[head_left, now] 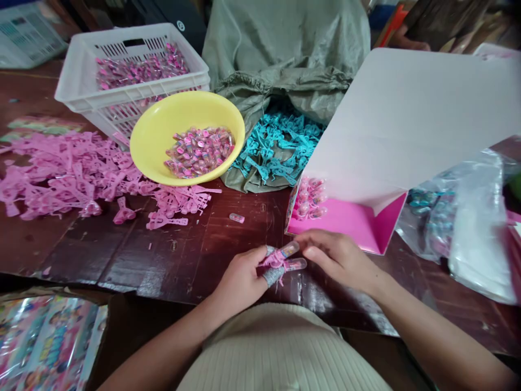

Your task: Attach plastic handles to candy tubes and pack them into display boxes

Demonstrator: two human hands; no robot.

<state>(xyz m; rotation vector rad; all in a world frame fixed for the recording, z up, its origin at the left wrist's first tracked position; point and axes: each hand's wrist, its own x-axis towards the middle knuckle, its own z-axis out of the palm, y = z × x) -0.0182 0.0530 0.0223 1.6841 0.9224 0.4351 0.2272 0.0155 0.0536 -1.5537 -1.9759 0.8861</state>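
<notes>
My left hand (244,277), with grey wrapping on its thumb and a finger, is closed on two pink plastic toys with clear capsules (294,264). The capsules point to the right, over the table edge area in front of me. My right hand (342,258) is beside the capsule tips, its thumb and forefinger apart and holding nothing I can see; its other fingers are partly hidden. Just beyond it stands an open pink-lined box (350,220) with similar pink capsule toys (310,198) grouped at its left end. One loose capsule (236,218) lies on the table.
A yellow bowl (148,127) of capsules leans against a white crate (77,81) holding more. Pink plastic pieces (69,174) are heaped at left. Teal pieces (277,144) spill from a grey sack (285,38). Plastic bags (480,228) lie right. Another person's hand (407,41) shows behind.
</notes>
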